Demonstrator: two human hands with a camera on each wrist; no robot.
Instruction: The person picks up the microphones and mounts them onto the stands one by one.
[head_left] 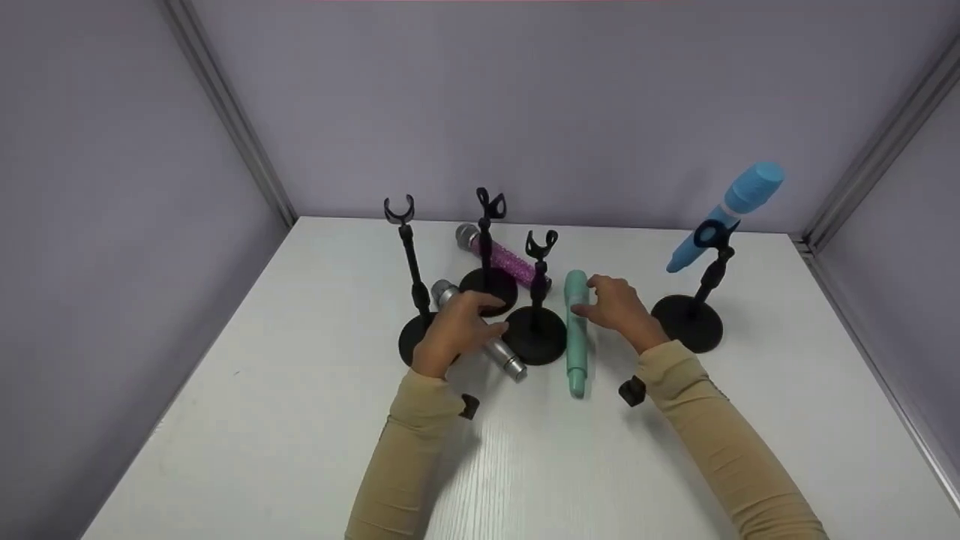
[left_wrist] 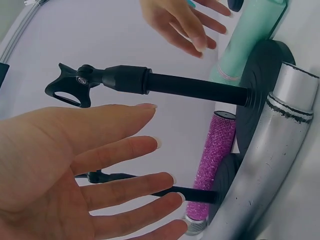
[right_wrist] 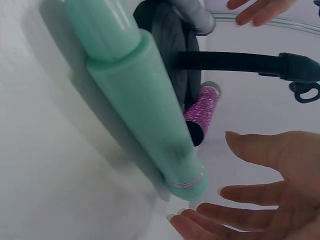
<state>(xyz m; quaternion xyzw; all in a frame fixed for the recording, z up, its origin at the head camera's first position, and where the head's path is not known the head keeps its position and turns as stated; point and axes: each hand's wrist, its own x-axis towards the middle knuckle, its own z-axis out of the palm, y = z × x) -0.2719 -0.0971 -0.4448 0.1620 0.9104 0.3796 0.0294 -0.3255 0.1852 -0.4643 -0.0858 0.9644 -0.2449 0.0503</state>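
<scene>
Head view, twelve toward the back wall: at ten o'clock from my left hand (head_left: 457, 330) stands a black microphone stand with a bare U-shaped clip (head_left: 414, 277). My left fingers are spread apart, holding nothing, above the silver microphone (head_left: 502, 358), whose mesh head points to eleven and tail to four. At one o'clock from that hand rises the rear black stand (head_left: 486, 255), the magenta glitter microphone (head_left: 514, 264) lying slantwise behind it. Three o'clock brings the front black stand (head_left: 535, 341); I'd keep my left knuckles low and clear of its pole. Just beside its base, perhaps touching, the mint-green microphone (head_left: 576, 337) lies flat, thick head to twelve, narrow tail to six. My right hand (head_left: 619, 304) is at its two o'clock, thumb and fingers apart, nothing between them. For a sound grip, I judge the thumb belongs on the nine o'clock flank, fingers on the three, nearer mid-barrel for balance, then straight up so the base isn't nudged. At my right hand's three, the right-hand black stand (head_left: 686, 326) clips a tilted sky-blue microphone (head_left: 739, 201); my elbow should steer clear.
</scene>
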